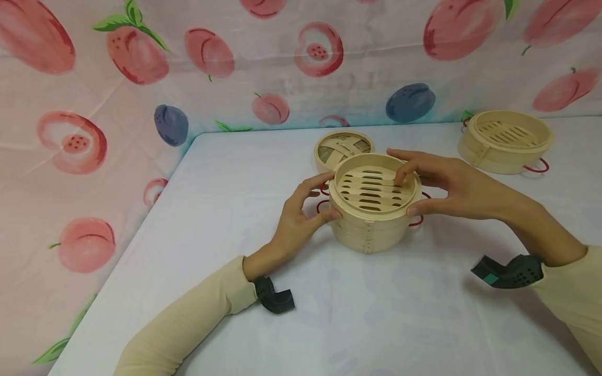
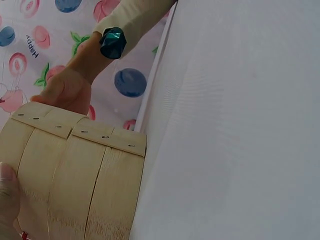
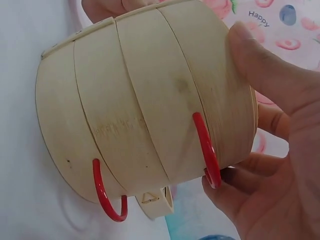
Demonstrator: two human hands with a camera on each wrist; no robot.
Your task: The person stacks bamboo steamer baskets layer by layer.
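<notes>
Backdrop cloth [image 1: 226, 99], pale pink with red and blue fruit print: hung behind the worktop and along its left. Worktop [image 1: 338, 324], white-covered: flat, shadowed beneath the right arm. Stack of two round, pale bamboo steamer baskets [image 1: 371, 232]: upright near mid-worktop, slatted upper tier facing up. Good handling, by judgement, called for even pressure from both sides, a level rim and tiers kept flush. Single round, pale bamboo steamer basket [image 1: 494, 156]: far right, well apart. Right hand [image 1: 451, 183]: fingers clamped on the upper tier's rim, one reaching inside. Left hand [image 1: 301, 206]: fingers and thumb clamped on the opposite side. Round woven bamboo lid [image 1: 343, 149]: just behind the stack; anything beneath it, hidden. Red loop handles [image 3: 206, 150]: on the stack's sides.
</notes>
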